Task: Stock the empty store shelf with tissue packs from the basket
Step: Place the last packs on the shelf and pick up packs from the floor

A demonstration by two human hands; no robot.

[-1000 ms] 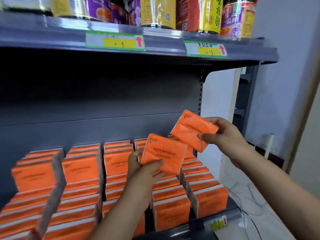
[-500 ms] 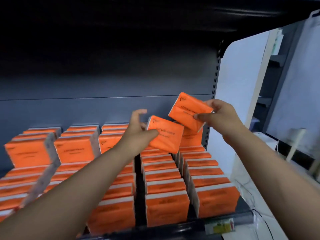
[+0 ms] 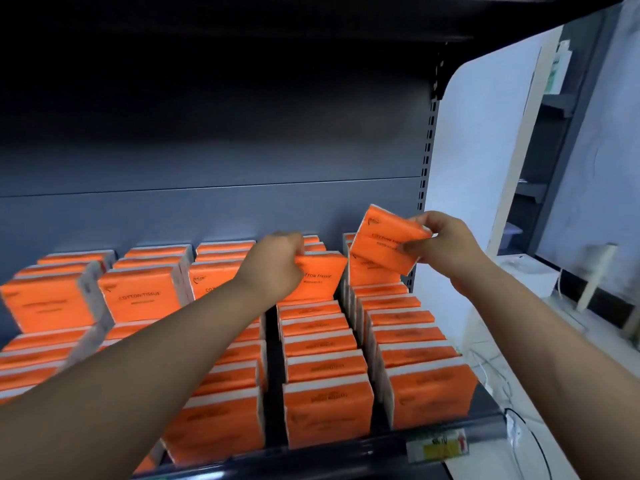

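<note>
My left hand (image 3: 275, 263) grips an orange tissue pack (image 3: 320, 280) by its top edge, standing it upright at the back of the second row from the right. My right hand (image 3: 441, 249) holds another orange tissue pack (image 3: 388, 242), tilted, just above the back of the rightmost row. Several rows of upright orange tissue packs (image 3: 327, 348) fill the grey shelf (image 3: 311, 465). The basket is out of view.
The shelf's grey back panel (image 3: 207, 202) rises behind the rows. A white end panel (image 3: 478, 150) stands right of the shelf. A yellow price label (image 3: 436, 446) sits on the front rail. White cables (image 3: 491, 372) lie on the floor at right.
Both hands have moved deeper into the shelf and lower. The left pack has come down upright onto its row; the right pack has dropped closer to the rightmost row.
</note>
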